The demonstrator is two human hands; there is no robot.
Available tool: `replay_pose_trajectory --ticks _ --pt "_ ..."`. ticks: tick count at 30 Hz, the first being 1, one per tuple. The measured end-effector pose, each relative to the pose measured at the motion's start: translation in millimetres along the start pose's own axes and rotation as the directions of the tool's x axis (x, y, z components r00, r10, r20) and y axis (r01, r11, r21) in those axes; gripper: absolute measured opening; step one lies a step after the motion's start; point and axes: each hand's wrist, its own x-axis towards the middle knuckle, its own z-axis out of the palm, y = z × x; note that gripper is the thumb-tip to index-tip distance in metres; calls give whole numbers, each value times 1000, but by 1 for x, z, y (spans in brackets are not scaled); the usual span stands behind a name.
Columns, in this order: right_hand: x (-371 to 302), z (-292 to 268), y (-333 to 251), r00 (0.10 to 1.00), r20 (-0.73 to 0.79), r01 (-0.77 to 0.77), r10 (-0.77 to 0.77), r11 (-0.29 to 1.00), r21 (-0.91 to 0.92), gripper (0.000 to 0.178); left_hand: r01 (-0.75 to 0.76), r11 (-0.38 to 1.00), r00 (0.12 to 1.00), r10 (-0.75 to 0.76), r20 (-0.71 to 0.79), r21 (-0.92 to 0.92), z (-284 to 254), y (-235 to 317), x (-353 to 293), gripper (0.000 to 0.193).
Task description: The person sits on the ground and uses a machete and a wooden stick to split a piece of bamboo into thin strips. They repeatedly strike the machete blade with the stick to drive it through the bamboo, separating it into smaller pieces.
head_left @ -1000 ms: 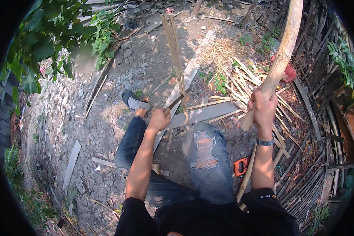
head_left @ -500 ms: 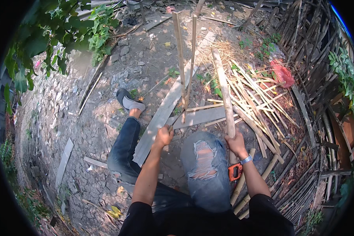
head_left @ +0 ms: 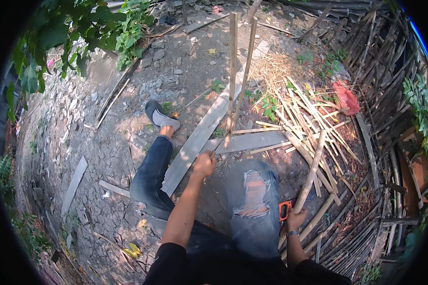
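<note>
Two bare hands, one head view, seated person on cracked dry ground.

Left hand [head_left: 205, 164]: closed in a fist round the grip of a thin dark blade or tool, too slim to identify, raised over the knees. Its tip meets the lower end of the split pale bamboo pole [head_left: 236, 76], which stands nearly upright in front of the person, its two halves spread apart toward the top. The hold looks chosen to keep the tool wedged in the split.

Right hand [head_left: 296, 218]: closed round the lower end of a single tan bamboo slat [head_left: 310, 175], held slanting up and away at the person's right side, apart from the pole.

Orange-handled tool [head_left: 285, 209]: partly hidden, lying just beside the right hand against the torn blue jeans.

Grey flat wooden planks [head_left: 199, 137]: lying crossed on the ground under the pole's foot, seemingly as a working base.

Loose heap of pale bamboo strips [head_left: 314, 114]: on the ground right of the pole, within reach.

Red crumpled plastic bag [head_left: 345, 97]: beyond the heap; contents not visible. No other container shows.

Woven bamboo fence [head_left: 380, 71]: along the right edge.
</note>
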Motion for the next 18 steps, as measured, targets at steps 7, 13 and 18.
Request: replay_pose_trajectory --ticks 7,13,18 --pt "28 49 -89 929 203 275 -311 943 189 101 -26 999 999 24 40 45 -1 16 -9 35" --pt "50 89 -355 730 202 242 -653 523 818 102 -73 993 997 72 17 93 15 13 -15 32" --pt "90 113 -424 726 202 148 -657 437 887 44 -119 991 993 119 -5 61 44 9 -23 32"
